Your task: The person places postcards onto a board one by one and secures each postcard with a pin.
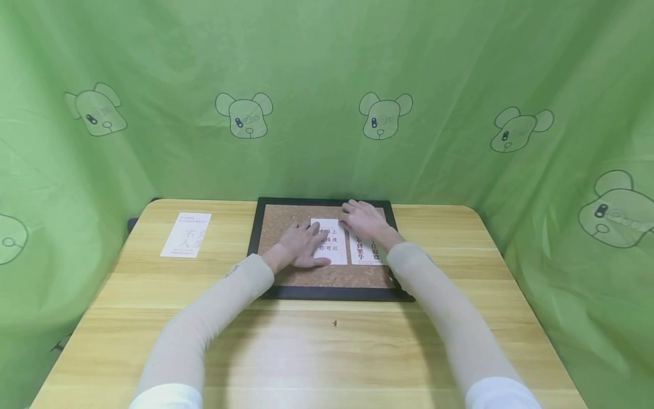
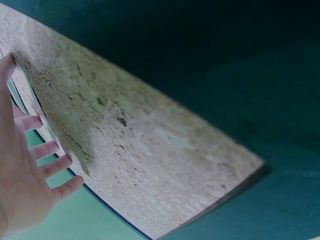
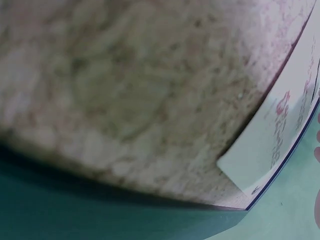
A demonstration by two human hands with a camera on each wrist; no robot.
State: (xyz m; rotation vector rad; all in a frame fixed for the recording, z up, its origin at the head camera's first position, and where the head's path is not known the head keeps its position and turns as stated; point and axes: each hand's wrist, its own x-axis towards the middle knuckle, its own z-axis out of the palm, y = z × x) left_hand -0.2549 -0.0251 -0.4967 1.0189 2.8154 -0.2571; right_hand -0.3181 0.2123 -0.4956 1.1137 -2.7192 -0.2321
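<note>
A cork board [image 1: 286, 276] in a black frame lies on the table, with two white printed cards on it. My left hand [image 1: 305, 245], fingers spread, rests over the left edge of the left card [image 1: 334, 255]; the left wrist view shows its straight fingertips along the card's edge. My right hand [image 1: 369, 220] bends over the top of the right card [image 1: 365, 257], its fingertips near the gap between the cards. Whether those fingers pinch anything I cannot tell. In the right wrist view the right card [image 3: 260, 155] lies on the cork, with only slivers of fingers at the edge.
Another white printed card [image 1: 186, 236] lies on the wooden table [image 1: 276, 352] to the left. A small pin [image 1: 334, 323] sits in front of the board, and a tiny shiny spot [image 1: 293, 216] shows on the cork. Green curtain [image 1: 317, 159] surrounds the table's back and sides.
</note>
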